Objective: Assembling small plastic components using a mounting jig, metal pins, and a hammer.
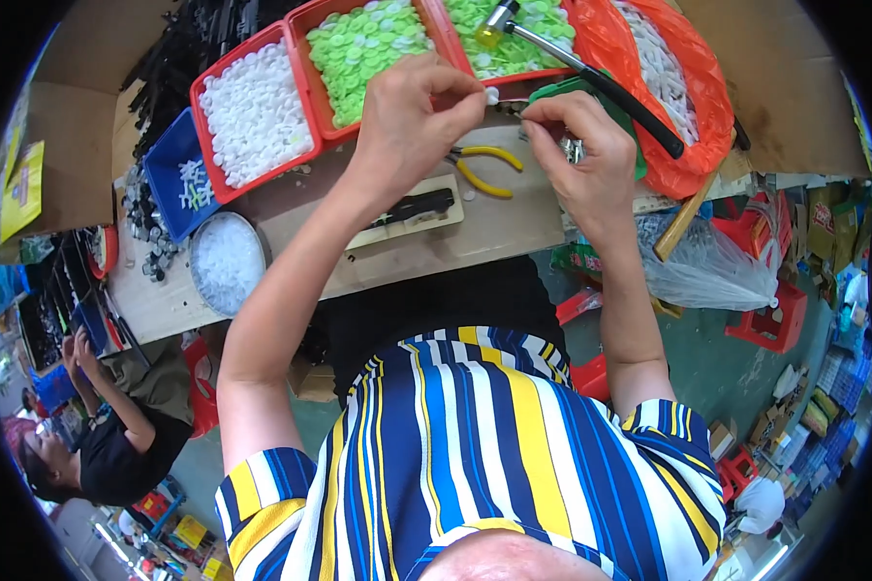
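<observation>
White piece at upper centre looked light, best gripped edgewise; left hand pinched it, right hand curled, its hold impossible to tell.

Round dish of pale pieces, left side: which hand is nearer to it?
Left. The left hand is beyond the dish and to its right; the right hand is farther off to the right, past the yellow-handled pliers.

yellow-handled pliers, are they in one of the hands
No, the pliers lie on the table, outside the grasp of the left hand and the right hand.
</observation>
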### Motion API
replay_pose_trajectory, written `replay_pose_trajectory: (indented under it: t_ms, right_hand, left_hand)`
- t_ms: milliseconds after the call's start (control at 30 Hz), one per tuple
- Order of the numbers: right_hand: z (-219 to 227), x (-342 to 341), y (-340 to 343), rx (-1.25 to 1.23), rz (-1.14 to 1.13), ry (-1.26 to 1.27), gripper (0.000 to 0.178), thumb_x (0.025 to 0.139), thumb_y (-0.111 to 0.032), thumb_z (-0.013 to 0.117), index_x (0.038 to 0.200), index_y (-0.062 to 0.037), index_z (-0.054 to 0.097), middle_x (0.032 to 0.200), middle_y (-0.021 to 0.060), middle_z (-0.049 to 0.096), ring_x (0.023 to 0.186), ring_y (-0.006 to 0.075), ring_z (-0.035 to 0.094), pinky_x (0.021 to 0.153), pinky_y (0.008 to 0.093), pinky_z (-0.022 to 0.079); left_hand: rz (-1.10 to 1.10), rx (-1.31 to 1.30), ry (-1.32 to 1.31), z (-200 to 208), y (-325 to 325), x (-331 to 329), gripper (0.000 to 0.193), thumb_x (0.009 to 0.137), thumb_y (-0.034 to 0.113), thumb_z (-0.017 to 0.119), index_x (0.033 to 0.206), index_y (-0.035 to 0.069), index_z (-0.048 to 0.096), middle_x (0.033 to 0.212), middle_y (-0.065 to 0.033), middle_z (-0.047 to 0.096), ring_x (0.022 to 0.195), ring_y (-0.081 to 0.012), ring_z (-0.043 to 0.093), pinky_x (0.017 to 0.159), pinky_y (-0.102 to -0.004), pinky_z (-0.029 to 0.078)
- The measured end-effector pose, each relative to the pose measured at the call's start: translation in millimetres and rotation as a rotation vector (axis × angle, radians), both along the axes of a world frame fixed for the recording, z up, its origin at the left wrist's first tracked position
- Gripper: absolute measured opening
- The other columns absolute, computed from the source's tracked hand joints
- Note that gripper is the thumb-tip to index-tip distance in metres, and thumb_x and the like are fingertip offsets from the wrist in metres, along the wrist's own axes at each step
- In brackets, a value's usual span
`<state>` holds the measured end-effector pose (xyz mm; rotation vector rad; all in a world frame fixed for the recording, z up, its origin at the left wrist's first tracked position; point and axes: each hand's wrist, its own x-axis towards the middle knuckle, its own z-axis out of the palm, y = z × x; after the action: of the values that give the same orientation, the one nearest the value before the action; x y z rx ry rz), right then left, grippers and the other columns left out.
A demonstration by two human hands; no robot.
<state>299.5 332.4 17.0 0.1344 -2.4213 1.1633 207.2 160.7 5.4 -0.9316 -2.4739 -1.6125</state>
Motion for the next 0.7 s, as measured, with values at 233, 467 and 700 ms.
replay_pose_trajectory:
  t_ms: [233, 467, 700]
  right_hand:
    - [2, -3, -34, 0.062, 0.084, -0.004, 0.011, 0.080, 0.001, 0.069, 0.091, -0.0005, 0.065, 0.085, 0.0113, 0.063, 0.073, 0.0239, 0.067, 0.065, 0.0336, 0.053]
    - [6, -1, -52, 0.103, 0.102, -0.011, 0.012, 0.080, 0.001, 0.069, 0.090, -0.0005, 0.065, 0.084, 0.0109, 0.063, 0.073, 0.0243, 0.066, 0.064, 0.0341, 0.052]
    - [5, 0, -52, 0.094, 0.088, -0.020, 0.010, 0.080, 0.001, 0.068, 0.090, -0.0002, 0.066, 0.083, 0.0106, 0.063, 0.072, 0.0225, 0.066, 0.063, 0.0332, 0.052]
  left_hand:
    - [0.106, 0.089, -0.056, -2, -31, 28, 0.009, 0.078, 0.007, 0.072, 0.083, 0.000, 0.074, 0.077, -0.0076, 0.067, 0.074, -0.0170, 0.062, 0.065, -0.0301, 0.049]
    - [0.153, 0.021, 0.189, -2, -45, 34, 0.009, 0.074, 0.004, 0.073, 0.083, 0.001, 0.074, 0.077, -0.0083, 0.066, 0.076, -0.0208, 0.062, 0.068, -0.0324, 0.049]
    - [0.153, 0.022, 0.309, -1, -46, 37, 0.008, 0.072, 0.003, 0.074, 0.079, 0.001, 0.072, 0.075, -0.0083, 0.064, 0.074, -0.0222, 0.060, 0.064, -0.0333, 0.048]
